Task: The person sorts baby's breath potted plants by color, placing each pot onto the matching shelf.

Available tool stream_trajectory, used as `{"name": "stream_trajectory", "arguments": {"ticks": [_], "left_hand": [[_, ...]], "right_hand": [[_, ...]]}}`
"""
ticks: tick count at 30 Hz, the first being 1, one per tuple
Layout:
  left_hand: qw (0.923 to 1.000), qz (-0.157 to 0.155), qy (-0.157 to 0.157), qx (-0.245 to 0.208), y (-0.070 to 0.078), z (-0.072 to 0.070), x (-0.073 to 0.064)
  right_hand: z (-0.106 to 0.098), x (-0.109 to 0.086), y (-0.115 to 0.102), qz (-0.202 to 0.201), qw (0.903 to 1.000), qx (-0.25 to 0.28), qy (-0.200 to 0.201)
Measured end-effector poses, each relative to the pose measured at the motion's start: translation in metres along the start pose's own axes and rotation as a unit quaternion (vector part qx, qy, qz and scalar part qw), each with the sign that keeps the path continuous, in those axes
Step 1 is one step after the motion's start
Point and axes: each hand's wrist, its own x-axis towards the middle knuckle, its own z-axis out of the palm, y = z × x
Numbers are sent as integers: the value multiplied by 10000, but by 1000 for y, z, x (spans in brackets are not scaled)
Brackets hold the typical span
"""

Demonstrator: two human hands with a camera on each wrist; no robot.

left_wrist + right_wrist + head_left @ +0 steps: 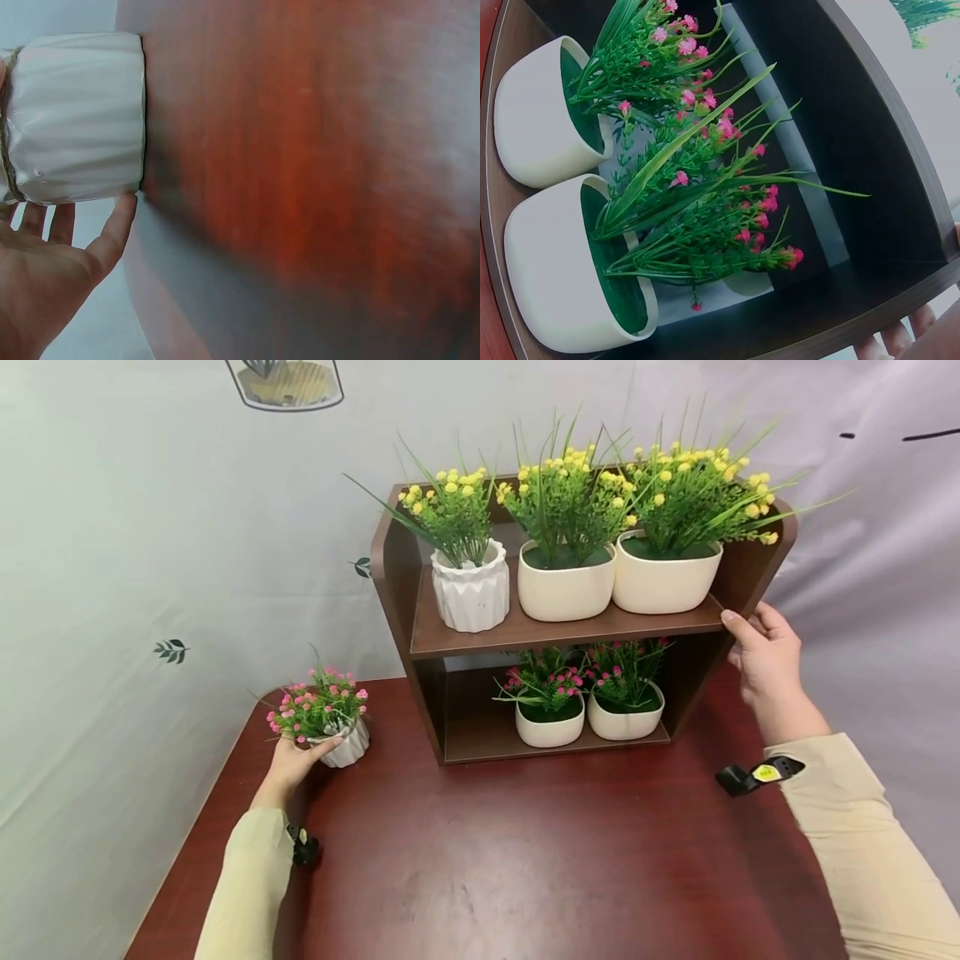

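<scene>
At the table's far left corner stands a ribbed white flowerpot (347, 747) with pink flowers (318, 703). My left hand (292, 764) grips it near the rim, thumb across the front. In the left wrist view, twine circles the white pot (82, 116), and the fingers of my left hand (52, 270) lie along its side. A dark brown two-tier shelf (555, 631) stands at the back of the table. My right hand (772, 660) holds its right side panel, thumb on the front edge; the right wrist view catches only part of those fingers (900, 337).
On the upper tier, yellow flowers fill a ribbed white pot (471, 589) and two cream oval pots, one central (566, 589) and one right (667, 581). Two cream pots with pink flowers (550, 727) (626, 717) sit below, right of centre. A wall cloth hangs behind.
</scene>
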Motion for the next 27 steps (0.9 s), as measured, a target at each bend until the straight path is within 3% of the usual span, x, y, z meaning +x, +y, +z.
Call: {"name": "stream_trajectory", "arguments": {"ticks": [1,6,9,16,27], "left_hand": [[9999,111,-24,-26,-1,0,-1],[9999,25,83,121,-2,3,-11],[9998,203,-1,-33,-2,5,-15],[9994,320,21,-115,-1,7,-21],[9907,1152,28,-729,-1,16,-28]], "right_hand": [[1,0,0,-24,10000,25,22],[4,-1,0,-204,9995,121,186],[4,0,0,-215,9993,147,263],[4,2,-3,-151,9993,-196,295],[2,2,-4,-70,9996,-267,115]]}}
